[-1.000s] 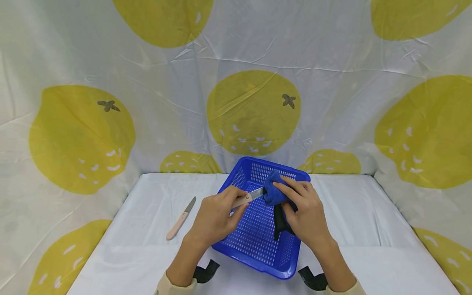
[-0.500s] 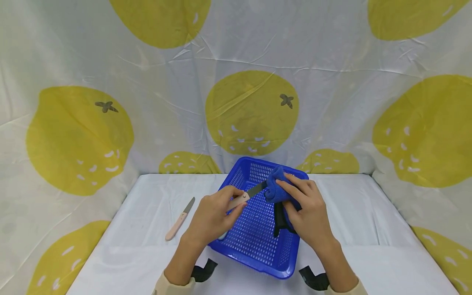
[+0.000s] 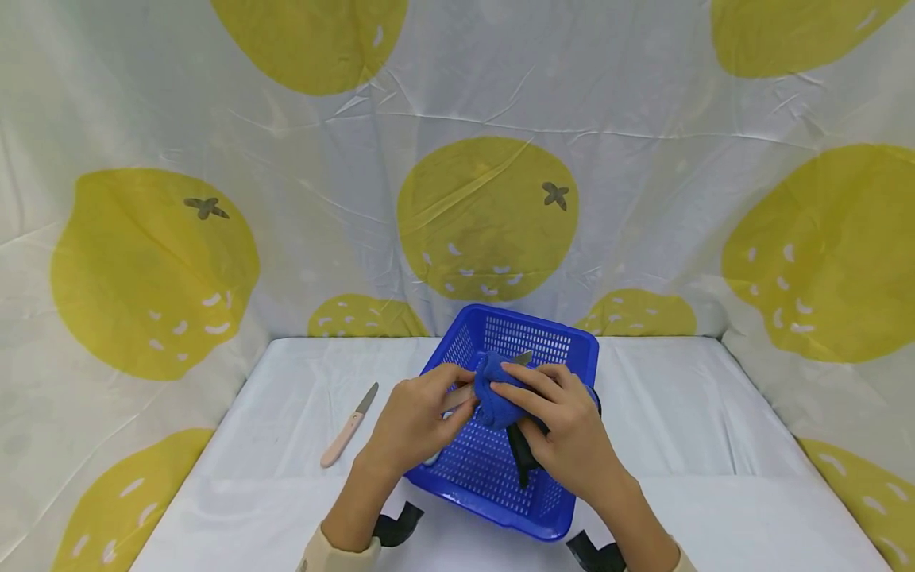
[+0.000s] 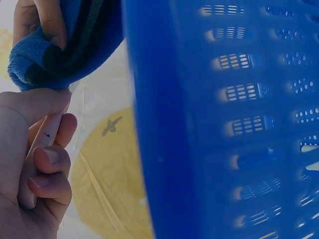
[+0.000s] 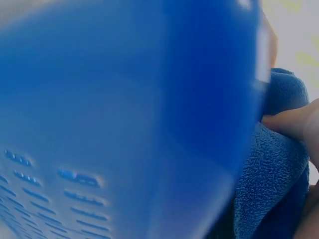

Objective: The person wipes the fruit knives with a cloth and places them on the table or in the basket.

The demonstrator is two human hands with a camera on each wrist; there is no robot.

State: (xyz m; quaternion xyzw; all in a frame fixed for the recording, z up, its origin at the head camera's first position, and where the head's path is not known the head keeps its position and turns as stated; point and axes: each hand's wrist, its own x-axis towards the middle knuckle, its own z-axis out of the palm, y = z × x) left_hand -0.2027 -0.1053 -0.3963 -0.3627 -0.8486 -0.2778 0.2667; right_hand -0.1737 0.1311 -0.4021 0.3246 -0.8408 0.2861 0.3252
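Over the blue basket (image 3: 493,520), my left hand (image 3: 415,417) grips the pale pink handle of a knife (image 3: 460,397). My right hand (image 3: 575,425) holds a bunched blue cloth (image 3: 496,405) around its blade, close to the handle. The blade's tip pokes out past the cloth at the upper right. From the cloth hangs a black strip (image 3: 523,459). In the left wrist view, curled fingers wrap the knife handle (image 4: 42,144), right below the cloth (image 4: 25,57). The right wrist view has the thumb pressing into the cloth (image 5: 269,169); the basket wall hides the knife there.
A second knife (image 3: 350,429) with a pink handle lies on the white tabletop (image 3: 715,421), left of the basket. Something small and pale (image 3: 432,458) shows at the basket's left side, mostly hidden by my left hand. A lemon-print curtain (image 3: 643,199) hangs behind.
My right hand and the cloth have slid left along the blade, from near its tip to next to the handle. The tip now shows beyond the cloth. My left hand stays almost still.
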